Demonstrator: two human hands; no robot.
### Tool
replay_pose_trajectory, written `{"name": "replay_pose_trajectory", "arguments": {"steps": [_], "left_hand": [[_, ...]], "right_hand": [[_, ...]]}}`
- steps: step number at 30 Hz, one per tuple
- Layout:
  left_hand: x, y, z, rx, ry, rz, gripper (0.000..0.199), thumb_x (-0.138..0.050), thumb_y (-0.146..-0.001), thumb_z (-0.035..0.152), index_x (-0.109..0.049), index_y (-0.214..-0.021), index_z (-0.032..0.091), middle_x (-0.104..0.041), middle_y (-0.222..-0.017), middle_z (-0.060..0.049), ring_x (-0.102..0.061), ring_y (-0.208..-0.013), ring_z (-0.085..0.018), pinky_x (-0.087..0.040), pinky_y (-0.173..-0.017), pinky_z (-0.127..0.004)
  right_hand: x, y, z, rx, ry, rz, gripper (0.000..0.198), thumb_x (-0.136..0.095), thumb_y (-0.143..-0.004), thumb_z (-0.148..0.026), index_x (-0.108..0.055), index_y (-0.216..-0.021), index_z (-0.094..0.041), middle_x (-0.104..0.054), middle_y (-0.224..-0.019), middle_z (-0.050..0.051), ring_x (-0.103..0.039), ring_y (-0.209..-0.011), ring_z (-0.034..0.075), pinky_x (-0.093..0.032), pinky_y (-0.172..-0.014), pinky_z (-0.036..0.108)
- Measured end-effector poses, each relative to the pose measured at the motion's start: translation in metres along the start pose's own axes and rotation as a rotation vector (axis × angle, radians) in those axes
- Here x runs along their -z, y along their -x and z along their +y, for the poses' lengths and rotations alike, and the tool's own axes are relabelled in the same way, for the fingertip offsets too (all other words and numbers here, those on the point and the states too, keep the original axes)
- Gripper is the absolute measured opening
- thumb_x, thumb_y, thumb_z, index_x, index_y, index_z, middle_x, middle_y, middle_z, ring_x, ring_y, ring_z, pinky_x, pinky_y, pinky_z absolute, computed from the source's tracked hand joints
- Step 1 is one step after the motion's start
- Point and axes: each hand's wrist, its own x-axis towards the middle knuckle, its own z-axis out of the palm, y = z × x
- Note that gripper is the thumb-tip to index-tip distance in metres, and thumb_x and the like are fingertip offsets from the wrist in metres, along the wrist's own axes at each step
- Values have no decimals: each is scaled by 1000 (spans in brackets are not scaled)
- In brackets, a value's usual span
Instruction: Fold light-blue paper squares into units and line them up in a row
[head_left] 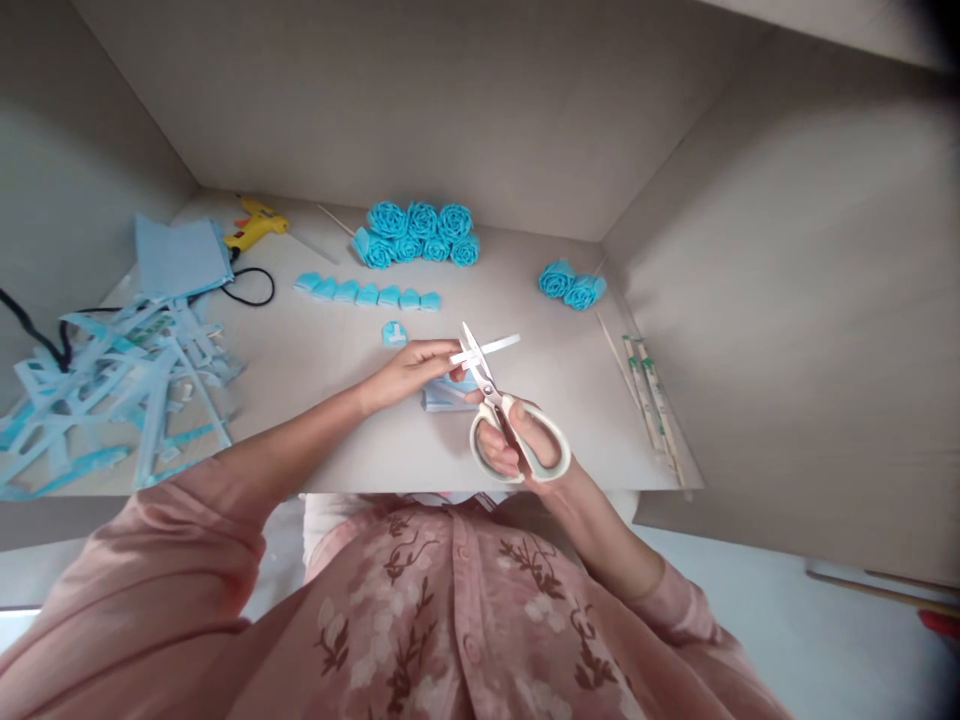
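Pinching strip (504,343) across blades (470,338) of scissors (489,390) with left grip (416,366); holding scissors' handles (564,452) in right grip (529,430). Risks nicking left fingertips (454,347), just beside scissors, or cutting crooked from strip slipping.

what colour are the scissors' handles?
Cream-white scissors handles, held in the right hand; best seen in the head view.

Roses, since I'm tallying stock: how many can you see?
9 roses: three in a row behind four at the back, two more to the right; others may be hidden.
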Motion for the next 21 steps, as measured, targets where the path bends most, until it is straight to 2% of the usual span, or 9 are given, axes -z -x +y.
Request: {"name": "replay_pose_trajectory", "arguments": {"steps": [7,12,18,21], "left_hand": [[2,-1,0,-23,-83,40,48,-60,-87,58,-64,-70,13,-59,-72,-3,-53,-71,-15,-39,-70,-26],[2,-2,-1,17,-77,78,50,-64,-82,62,-68,-72,12,-59,-67,-2,-49,-64,-13,-38,-64,-26],[0,-4,1,113,-32,137,49,-64,-84,60,-71,-72,13,-45,-54,3,-39,-52,-9,-29,-51,-23],[1,-5,-1,114,30,173,49,-65,-83,61,-68,-69,14,-48,-56,2,-42,-53,-10,-30,-52,-23]], "right_hand": [[-1,1,4,-10,13,-36,53,-71,-82,-64,-68,-111,-19,-44,-61,-8,-25,-41,2,-25,-33,15],[-4,-1,7,55,114,-69,51,-68,-88,-60,-67,-118,-19,-50,-67,-6,-36,-46,3,-29,-40,16],[-12,-3,9,-15,327,-147,63,-74,-79,-65,-65,-119,-18,-54,-73,-3,-45,-52,5,-35,-47,20],[-8,1,6,60,336,-200,61,-68,-84,-66,-61,-122,-19,-55,-80,-1,-48,-61,8,-41,-55,23]]}}
